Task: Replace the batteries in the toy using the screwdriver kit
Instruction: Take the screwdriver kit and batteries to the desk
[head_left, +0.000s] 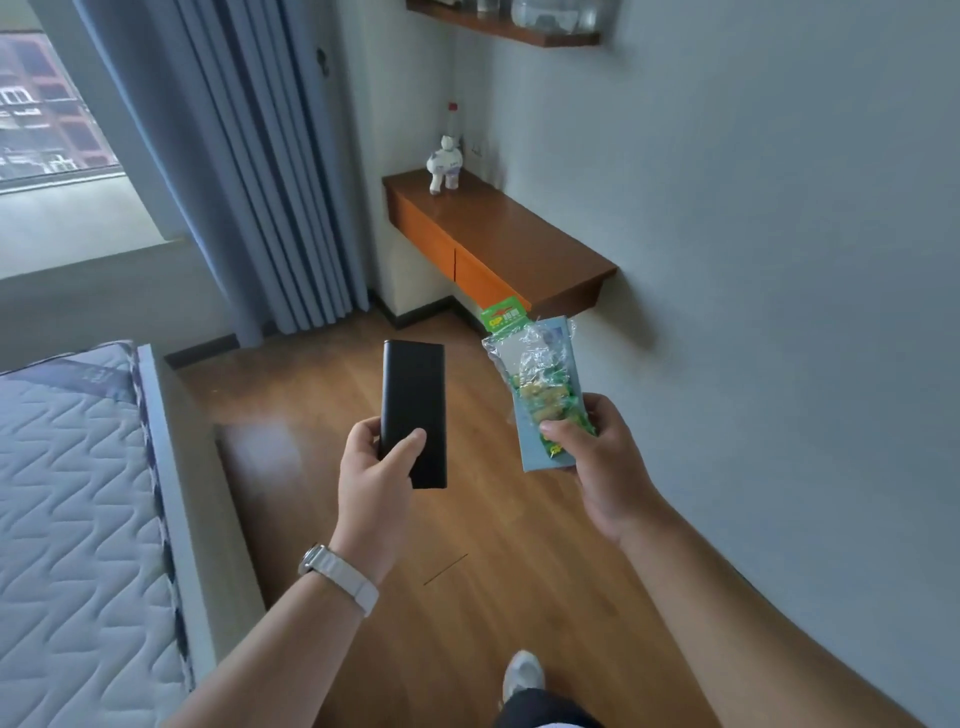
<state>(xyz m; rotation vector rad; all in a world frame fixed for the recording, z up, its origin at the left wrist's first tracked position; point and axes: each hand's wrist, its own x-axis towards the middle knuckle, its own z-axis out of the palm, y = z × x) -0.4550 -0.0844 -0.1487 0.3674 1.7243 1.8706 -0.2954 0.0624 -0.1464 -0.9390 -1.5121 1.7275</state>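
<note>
Toy (444, 164), white figure, stands upright at the far end of the wall-mounted wooden desk (511, 234), well apart from both hands. I see the left hand (371, 467) closed around the lower end of a black case (414, 410). Right hand (597, 452) grips a green battery pack (540, 384) in clear wrap, held together with a pale blue flat box (543, 452). Wood floor (467, 519) below; mattress (72, 493) to the left.

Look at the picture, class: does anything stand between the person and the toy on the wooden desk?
Nothing visible does. The toy stands at the desk's far end, and the wood floor up to it lies bare. Both hands are full, though: the left hand holds a black case, the right hand a battery pack.
</note>
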